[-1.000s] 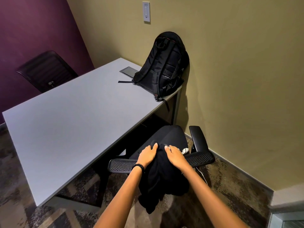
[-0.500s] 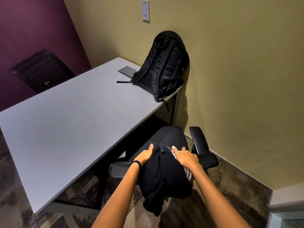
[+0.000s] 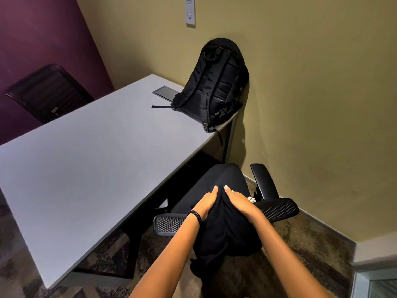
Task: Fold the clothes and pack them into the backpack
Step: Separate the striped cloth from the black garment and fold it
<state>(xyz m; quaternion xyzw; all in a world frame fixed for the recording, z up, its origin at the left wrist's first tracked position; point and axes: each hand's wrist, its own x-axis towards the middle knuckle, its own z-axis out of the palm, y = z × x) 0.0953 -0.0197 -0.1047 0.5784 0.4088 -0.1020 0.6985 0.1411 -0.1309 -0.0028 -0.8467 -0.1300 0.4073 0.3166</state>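
Black garment (image 3: 227, 235) bunched over the mesh chair back (image 3: 169, 222), the left hand (image 3: 206, 204) and right hand (image 3: 239, 201) gripping its top, fingers (image 3: 233, 193) pressed together round the cloth. Pick-up step; folding probably needs the table (image 3: 86, 168) left of the fingers. Backpack (image 3: 214, 89) beyond them looks closed, contents unseen.

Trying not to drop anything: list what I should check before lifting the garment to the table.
1. Grip: left hand and right hand both clutch the garment at its top. Ok.
2. Garment free of chair: it drapes over the chair's back, tail hanging. Not ok.
3. Table space: bare top beside the chair. Ok.
4. Backpack open: straps face the camera, zip hidden. Cannot tell.
5. Second cloth: a pale scrap peeks out by the right hand; caught or not, cannot tell.
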